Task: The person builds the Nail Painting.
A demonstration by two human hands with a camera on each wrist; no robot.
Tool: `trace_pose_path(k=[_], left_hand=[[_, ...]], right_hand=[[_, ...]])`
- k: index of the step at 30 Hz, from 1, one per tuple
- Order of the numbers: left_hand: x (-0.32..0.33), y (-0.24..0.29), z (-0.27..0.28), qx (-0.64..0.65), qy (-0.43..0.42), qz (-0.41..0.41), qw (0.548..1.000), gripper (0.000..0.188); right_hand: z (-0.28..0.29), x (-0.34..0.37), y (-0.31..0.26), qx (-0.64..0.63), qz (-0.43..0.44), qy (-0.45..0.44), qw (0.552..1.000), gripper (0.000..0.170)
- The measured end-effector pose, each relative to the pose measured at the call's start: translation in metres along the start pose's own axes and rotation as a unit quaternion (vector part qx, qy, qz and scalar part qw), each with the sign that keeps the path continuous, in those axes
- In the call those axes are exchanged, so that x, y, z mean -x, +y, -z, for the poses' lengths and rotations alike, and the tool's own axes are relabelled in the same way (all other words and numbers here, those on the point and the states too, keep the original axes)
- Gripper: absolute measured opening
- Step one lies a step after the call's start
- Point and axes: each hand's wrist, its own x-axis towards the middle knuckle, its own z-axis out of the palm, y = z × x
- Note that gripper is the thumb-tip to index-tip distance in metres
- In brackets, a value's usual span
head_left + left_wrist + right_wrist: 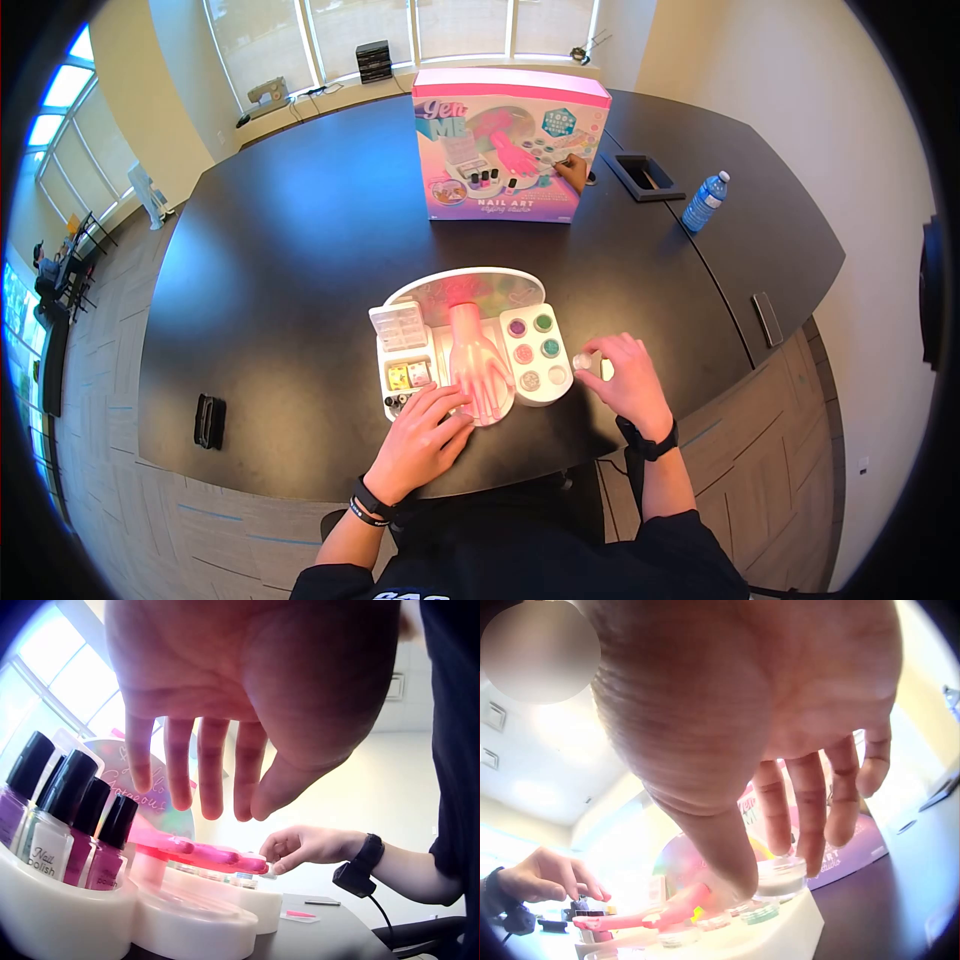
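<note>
My right hand [630, 378] pinches a small clear jar [582, 361] between thumb and fingers, just off the right side of a white nail art set [535, 397]. In the right wrist view the jar [780, 879] shows pale contents. The set's right tray carries several round glitter pots [523, 354], purple, teal, pink and silvery. A pink model hand [478, 365] lies palm down in the middle. Over its fingertips, my left hand [420, 440] extends its loose, fairly straight fingers and grips nothing. Nail polish bottles [56, 817] with black caps stand beside it in the left wrist view.
Behind the set stands the tall pink box [510, 150]. A water bottle [706, 202], a dark tray [643, 177] and a phone [767, 319] are to the right. A black case [209, 421] lies at left near the edge of the dark table [290, 330].
</note>
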Motion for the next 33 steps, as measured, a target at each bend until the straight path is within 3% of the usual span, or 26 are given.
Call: trace_pose_path(k=[10, 19, 33], left_hand=[[-0.001, 0.000, 0.004, 0.017, 0.018, -0.009, 1.000, 0.018], [0.001, -0.001, 0.005, 0.014, 0.020, -0.005, 1.000, 0.016], [0.003, -0.002, 0.002, 0.008, 0.023, -0.005, 1.000, 0.017]], right_hand=[[-0.017, -0.004, -0.010, -0.009, 0.056, -0.048, 0.997, 0.027], [-0.017, -0.005, -0.016, -0.016, 0.036, -0.071, 0.997, 0.029], [-0.019, -0.001, -0.017, -0.040, 0.012, -0.052, 0.998, 0.019]])
